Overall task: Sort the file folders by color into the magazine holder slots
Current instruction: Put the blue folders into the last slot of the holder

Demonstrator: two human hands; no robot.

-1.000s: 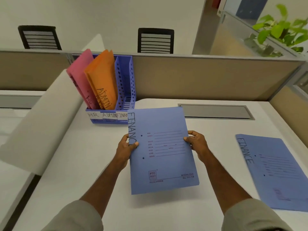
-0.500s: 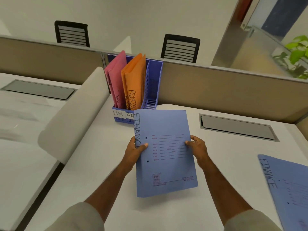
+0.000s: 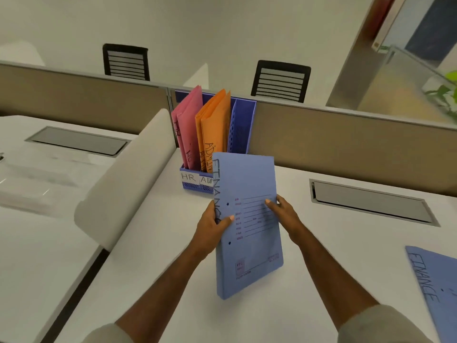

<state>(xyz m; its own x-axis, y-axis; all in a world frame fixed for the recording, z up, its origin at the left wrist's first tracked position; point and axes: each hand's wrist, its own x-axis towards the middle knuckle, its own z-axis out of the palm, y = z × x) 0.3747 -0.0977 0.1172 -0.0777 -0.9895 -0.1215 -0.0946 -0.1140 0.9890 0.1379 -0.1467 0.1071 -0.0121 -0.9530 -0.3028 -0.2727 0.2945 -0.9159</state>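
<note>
Gripping a blue folder (image 3: 247, 226) by its two long edges, both hands are holding it raised off the white desk (image 3: 153, 256) in front of the magazine holder (image 3: 243, 125). From my remote seat I am seeing the left hand (image 3: 212, 227) closing around the spine edge, thumb lying across the handwritten "FINANCE" lettering, while the right hand (image 3: 284, 215) is pinching the opposite edge with its thumb on the printed form lines. The folder is standing nearly upright and tilting slightly, its top corner overlapping the holder's front labels, where "HR" and part of "ADMIN" are showing. Behind it, pink folders (image 3: 186, 129) are leaning in the holder's left slot and orange folders (image 3: 214, 129) are filling the middle one; the right slot is looking empty to me, though its lower part is sitting hidden behind the held folder, so I cannot be sure. A second blue folder (image 3: 435, 288), also marked "FINANCE", is lying flat at the desk's right edge, well apart from the hands. A tan partition (image 3: 333, 134) is running behind the holder, with two black chair backs (image 3: 280, 81) rising beyond it, and a pale curved divider (image 3: 123, 184) is separating this desk from the neighbouring one on the left.
</note>
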